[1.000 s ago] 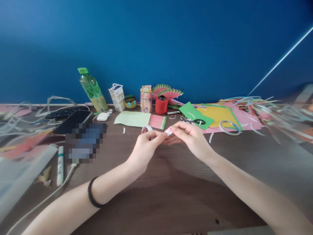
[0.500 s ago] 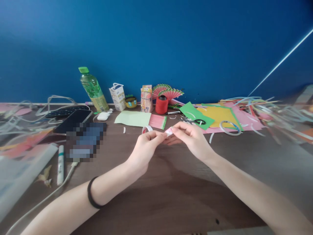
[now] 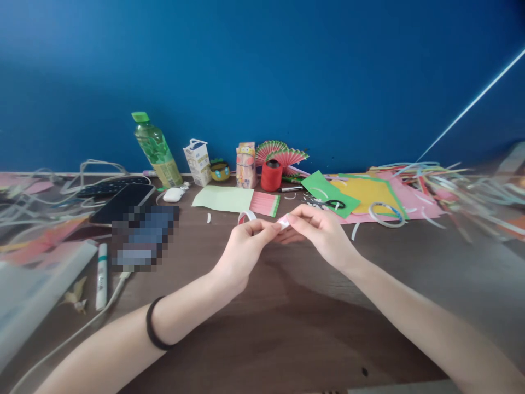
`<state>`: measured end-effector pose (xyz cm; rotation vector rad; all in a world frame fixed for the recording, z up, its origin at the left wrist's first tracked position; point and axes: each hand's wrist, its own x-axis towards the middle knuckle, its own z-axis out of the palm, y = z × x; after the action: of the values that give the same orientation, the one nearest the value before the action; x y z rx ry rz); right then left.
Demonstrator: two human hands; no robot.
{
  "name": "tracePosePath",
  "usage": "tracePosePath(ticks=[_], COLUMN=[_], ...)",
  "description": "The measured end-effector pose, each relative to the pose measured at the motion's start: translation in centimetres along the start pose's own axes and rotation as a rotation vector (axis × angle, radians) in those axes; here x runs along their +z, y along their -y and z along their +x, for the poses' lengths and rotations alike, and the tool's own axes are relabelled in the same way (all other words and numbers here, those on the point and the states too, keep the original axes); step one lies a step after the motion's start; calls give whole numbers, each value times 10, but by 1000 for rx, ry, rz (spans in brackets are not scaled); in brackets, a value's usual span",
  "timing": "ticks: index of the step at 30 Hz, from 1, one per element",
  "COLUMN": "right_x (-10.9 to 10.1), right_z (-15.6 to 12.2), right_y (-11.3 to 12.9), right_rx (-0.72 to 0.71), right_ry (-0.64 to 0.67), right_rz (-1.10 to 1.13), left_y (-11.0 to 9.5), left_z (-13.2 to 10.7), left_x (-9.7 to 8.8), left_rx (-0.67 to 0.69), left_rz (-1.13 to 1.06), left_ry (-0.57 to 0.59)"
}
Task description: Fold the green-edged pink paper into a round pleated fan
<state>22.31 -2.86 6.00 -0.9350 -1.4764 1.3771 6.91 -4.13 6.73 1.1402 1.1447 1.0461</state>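
Note:
Between my two hands is a small pink-and-white piece of paper [image 3: 284, 221], mostly covered by the fingers. My left hand [image 3: 248, 243] pinches its left end between thumb and fingers. From the other side my right hand [image 3: 322, 232] grips it with thumb and bent fingers. Just behind the left hand stands a roll of tape [image 3: 246, 216], partly hidden by the fingers. Beyond the hands lies a pleated pink paper strip with a green edge [image 3: 265, 203], beside a pale green sheet [image 3: 223, 198].
Along the wall stand a green bottle [image 3: 156, 150], a white carton [image 3: 197, 162], a red spool [image 3: 271, 175] and watermelon-coloured paper fans [image 3: 289, 156]. Scissors [image 3: 335, 204] rest on green paper [image 3: 324, 189] at right, near a tape ring [image 3: 386, 215]. A marker [image 3: 101, 277] and phones lie left.
Both hands keep nearly the same place and grip. The fingers shift only slightly on the small paper piece.

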Motion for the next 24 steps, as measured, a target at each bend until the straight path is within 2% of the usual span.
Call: tracePosePath(ticks=[12, 20, 24], right_x=[1, 6, 3], right_z=[-3, -3, -3], right_y=[0, 0, -1], right_rx=[-34, -65, -163], right_ry=[39, -99, -157], right_rz=[48, -153, -273], left_y=[5, 2, -2], left_z=[2, 0, 4], left_x=[-2, -2, -7], left_rx=[32, 16, -2], left_rz=[1, 30, 132], left_ry=[-3, 42, 115])
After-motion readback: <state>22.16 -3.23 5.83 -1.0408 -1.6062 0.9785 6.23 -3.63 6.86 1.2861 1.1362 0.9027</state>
